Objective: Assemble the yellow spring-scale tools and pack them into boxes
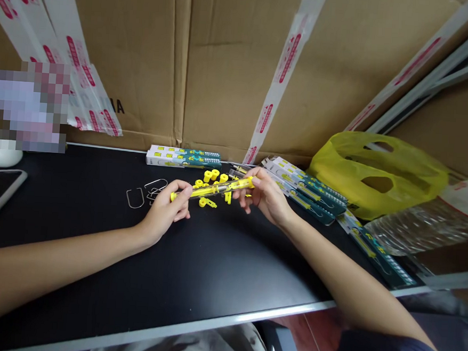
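A clear tubular spring scale (pixel 222 187) with yellow ends is held across the middle of the view, tilted slightly up to the right. My left hand (pixel 169 205) grips its left end between thumb and fingers. At the right end, the fingertips of my right hand (pixel 265 192) close on the yellow cap. Behind and below the tube lie several small yellow plastic parts (pixel 208 176) on the black table (pixel 211 265). Bent metal wire hooks (pixel 135 198) rest left of my left hand. More clear tubes (pixel 239 169) lie partly hidden behind my right hand.
Printed boxes (pixel 183 157) stand at the table's back; several others (pixel 309 189) lie to the right. Beyond them are a yellow plastic bag (pixel 374 169) and a clear plastic bottle (pixel 418 226). A phone-like device (pixel 0 196) sits far left. Taped cardboard (pixel 234 63) walls the back.
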`<state>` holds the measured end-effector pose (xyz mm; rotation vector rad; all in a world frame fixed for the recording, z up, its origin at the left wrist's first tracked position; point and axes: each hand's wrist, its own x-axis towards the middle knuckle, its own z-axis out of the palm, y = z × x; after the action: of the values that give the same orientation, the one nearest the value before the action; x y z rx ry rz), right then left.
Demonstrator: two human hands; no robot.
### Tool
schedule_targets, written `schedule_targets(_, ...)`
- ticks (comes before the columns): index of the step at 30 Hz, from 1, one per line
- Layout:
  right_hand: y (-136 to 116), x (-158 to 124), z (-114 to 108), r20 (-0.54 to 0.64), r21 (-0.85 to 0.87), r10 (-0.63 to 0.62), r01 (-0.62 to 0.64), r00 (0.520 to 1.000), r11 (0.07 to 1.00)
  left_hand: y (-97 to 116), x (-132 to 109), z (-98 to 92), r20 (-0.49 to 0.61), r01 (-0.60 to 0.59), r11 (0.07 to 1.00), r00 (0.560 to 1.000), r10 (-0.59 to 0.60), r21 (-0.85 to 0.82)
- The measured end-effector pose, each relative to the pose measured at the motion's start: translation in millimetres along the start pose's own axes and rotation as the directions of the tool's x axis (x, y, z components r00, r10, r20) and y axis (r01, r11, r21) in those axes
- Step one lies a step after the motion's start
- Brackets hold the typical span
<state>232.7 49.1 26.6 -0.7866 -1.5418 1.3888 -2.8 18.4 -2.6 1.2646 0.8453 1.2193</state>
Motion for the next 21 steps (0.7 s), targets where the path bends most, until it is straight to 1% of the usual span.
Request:
schedule_targets(2, 3.1, 1.8, -3.2, -0.029, -0.04, -0.032, 0.031, 0.999, 0.999, -0.3, 0.2, -0.7, -0.006, 0.004, 1.0, 1.0, -0.004, -0.015)
schedule_targets(3, 5.2, 2.8, -5.7, -0.059, -0.085, -0.061, 0.056, 0.996, 0.995, -0.5, 0.4, -1.0, -0.008, 0.005, 1.0, 1.0, -0.005, -0.026)
schedule_targets(5, 10.1, 4.7, -11.9, -0.128, -0.266, -0.151, 0.113, 0.98, 0.957, -0.7, 0.6, -1.6, -0.013, 0.012, 0.999, 1.0, -0.012, -0.052)
schedule_targets(6, 12.8, 5.5, -15.0, -0.144, -0.396, -0.208, 0.136, 0.967, 0.908, -0.7, 0.7, -1.8, -0.016, 0.016, 0.998, 1.0, -0.017, -0.065)
schedule_targets(7, 15.6, 6.0, -17.7, -0.133, -0.53, -0.262, 0.155, 0.956, 0.834, -0.5, 0.8, -1.8, -0.02, 0.019, 0.997, 1.0, -0.02, -0.078)
schedule_targets(9, 21.3, 6.2, -20.6, -0.06, -0.736, -0.326, 0.179, 0.943, 0.653, -0.1, 1.0, -1.9, -0.028, 0.024, 0.995, 0.999, -0.027, -0.099)
schedule_targets(10, 24.0, 5.9, -20.4, -0.023, -0.797, -0.335, 0.185, 0.942, 0.575, 0.2, 1.1, -2.1, -0.031, 0.028, 0.993, 0.999, -0.032, -0.11)
schedule_targets(11, 26.5, 5.3, -19.0, -0.001, -0.835, -0.331, 0.181, 0.944, 0.52, 0.4, 1.4, -2.4, -0.034, 0.034, 0.992, 0.999, -0.038, -0.124)
schedule_targets(14, 32.5, 2.7, -8.6, 0.05, -0.884, -0.317, 0.19, 0.947, 0.428, 0.4, 3.1, -4.2, -0.044, 0.055, 0.983, 0.997, -0.064, -0.177)
schedule_targets(16, 34.9, 1.7, 1.5, 0.157, -0.891, -0.298, 0.265, 0.942, 0.369, 0.1, 4.5, -5.7, -0.053, 0.069, 0.974, 0.995, -0.082, -0.215)
schedule_targets(18, 36.9, 2.6, 11.8, 0.287, -0.876, -0.263, 0.363, 0.921, 0.316, -0.2, 5.6, -6.7, -0.057, 0.08, 0.967, 0.994, -0.097, -0.242)
schedule_targets(19, 38.0, 4.1, 16.6, 0.334, -0.864, -0.244, 0.4, 0.91, 0.307, -0.3, 5.9, -7.0, -0.056, 0.085, 0.964, 0.993, -0.102, -0.25)
schedule_targets(21, 40.7, 8.4, 24.8, 0.379, -0.837, -0.214, 0.432, 0.9, 0.335, -0.4, 6.0, -7.2, -0.054, 0.089, 0.962, 0.993, -0.106, -0.257)
